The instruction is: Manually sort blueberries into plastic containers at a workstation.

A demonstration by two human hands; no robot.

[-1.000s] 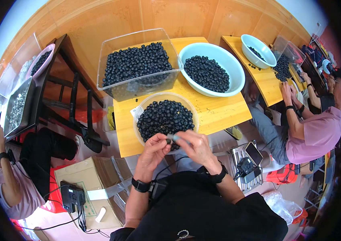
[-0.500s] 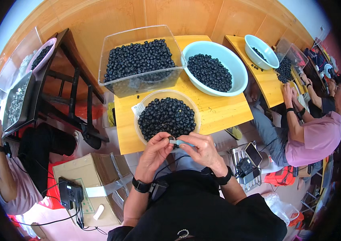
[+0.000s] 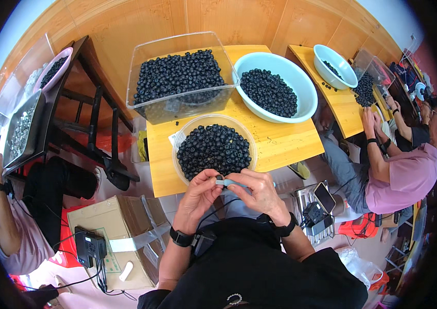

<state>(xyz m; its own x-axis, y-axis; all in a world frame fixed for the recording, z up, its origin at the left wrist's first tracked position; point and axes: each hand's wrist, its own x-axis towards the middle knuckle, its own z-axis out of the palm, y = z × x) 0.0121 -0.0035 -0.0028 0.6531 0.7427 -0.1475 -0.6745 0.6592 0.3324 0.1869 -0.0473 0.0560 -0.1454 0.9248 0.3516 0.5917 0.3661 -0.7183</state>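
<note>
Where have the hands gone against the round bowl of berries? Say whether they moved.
No. Both hands stay at the near rim of the round bowl, pinching a small tool.

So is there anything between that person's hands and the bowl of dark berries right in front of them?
Nothing visible. The left hand and right hand, pinching a small pale tool, sit right at the near rim of the clear bowl.
</note>
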